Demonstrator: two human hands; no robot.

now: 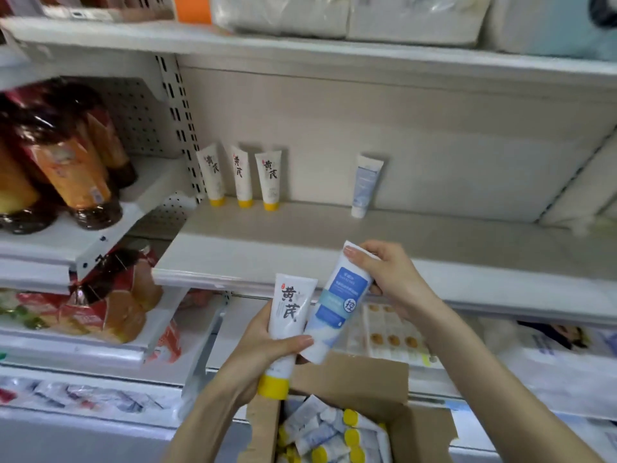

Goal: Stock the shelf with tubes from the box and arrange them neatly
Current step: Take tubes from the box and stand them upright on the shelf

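One wide-angle camera sat on the person's head and looked forward and down, close to the work. It faced the pale grey metal shelf point(334, 238) almost squarely (its straight edges bowed toward the corners). The left hand point(263, 352) and right hand point(389, 279) sat at mid-frame, and the open brown cardboard box point(367, 379) lay nearest, cut by the lower border.

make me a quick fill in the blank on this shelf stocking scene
1. On the shelf, ___ yellow-capped tubes stand in a row.
2. The left hand grips a white tube with a ___ cap.
3. The right hand holds a tilted tube printed white and ___.
4. The lone blue tube stands to the ___ of that row.

Missing words: three; yellow; blue; right
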